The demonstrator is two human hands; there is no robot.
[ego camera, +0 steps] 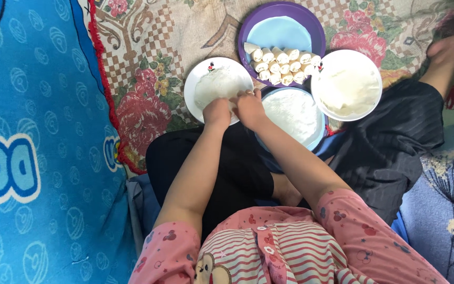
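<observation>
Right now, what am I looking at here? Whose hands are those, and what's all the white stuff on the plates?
A camera worn on a person's head looks straight down, so you see their own arms. The left hand and right hand meet at the edge of a white plate and work a thin white sheet, probably a wrapper. A purple plate holds small rolled pieces. A white bowl holds pale filling, and a blue-rimmed plate holds more white sheets. Everything sits on a flowery cloth.
</observation>
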